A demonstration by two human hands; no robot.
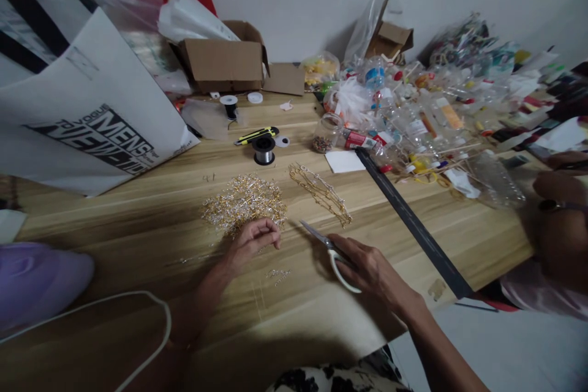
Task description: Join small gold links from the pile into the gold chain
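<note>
My right hand (370, 266) grips a pair of scissors (339, 260) with pale handles, blades pointing up and left over the table. The blades look slightly parted. My left hand (257, 237) has its fingers curled together at the near edge of a heap of gold and silver beaded pieces (248, 199). Whatever it may pinch is too small to make out. Between the hands and nearer to me lies a small cluster of silvery bits (278, 275). Beyond the scissors, several gold beaded chains (321, 193) are laid side by side.
Behind the heap are a wire spool (264, 152), a yellow-black utility knife (256, 135) and a black thread spool (229, 107). A bead jar (326, 133), a white paper (346, 162) and piled plastic bottles (427, 116) occupy the right. A large bag (87, 104) stands left; another person (558, 214) sits right.
</note>
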